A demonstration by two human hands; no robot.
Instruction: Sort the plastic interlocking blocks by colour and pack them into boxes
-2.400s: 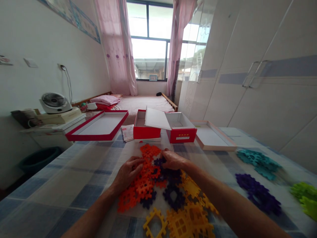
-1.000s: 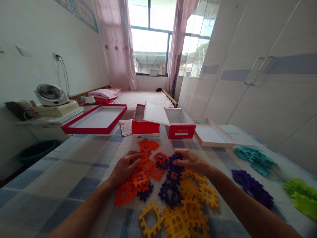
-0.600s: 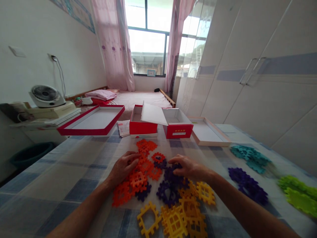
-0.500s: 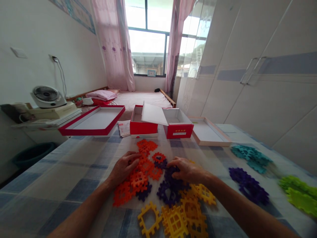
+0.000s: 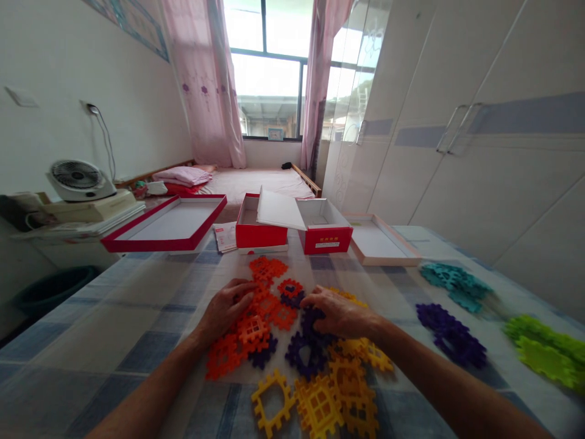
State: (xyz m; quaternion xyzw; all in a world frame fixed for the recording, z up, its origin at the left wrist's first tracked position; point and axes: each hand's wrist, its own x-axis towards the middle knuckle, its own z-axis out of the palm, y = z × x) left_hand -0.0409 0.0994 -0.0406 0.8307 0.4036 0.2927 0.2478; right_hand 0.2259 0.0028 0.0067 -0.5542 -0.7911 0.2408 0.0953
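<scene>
My left hand (image 5: 231, 308) rests at the left edge of a pile of orange notched plastic building pieces (image 5: 255, 328). Its fingers are bent and closed over the pieces there, and the fingertips are partly hidden. On the other side, my right hand (image 5: 342, 312) has its thumb and fingers closed on a purple notched building piece (image 5: 312, 323), above more purple pieces (image 5: 305, 355). A purple piece (image 5: 264, 353) pokes out under the orange ones. Yellow pieces (image 5: 320, 403), some with window shapes, lie in front of and beneath my right forearm.
Teal pieces (image 5: 454, 283), a purple pile (image 5: 451, 335) and lime-green pieces (image 5: 543, 350) lie on the right of the checked cloth (image 5: 150, 329). Behind stand two red boxes (image 5: 261, 235), a red-rimmed lid (image 5: 164, 222) and a pale lid (image 5: 384, 241).
My right hand has shifted slightly over the purple pieces, uncovering more of the yellow ones behind it. My left hand stays at the orange pile. The whole view has turned a little.
</scene>
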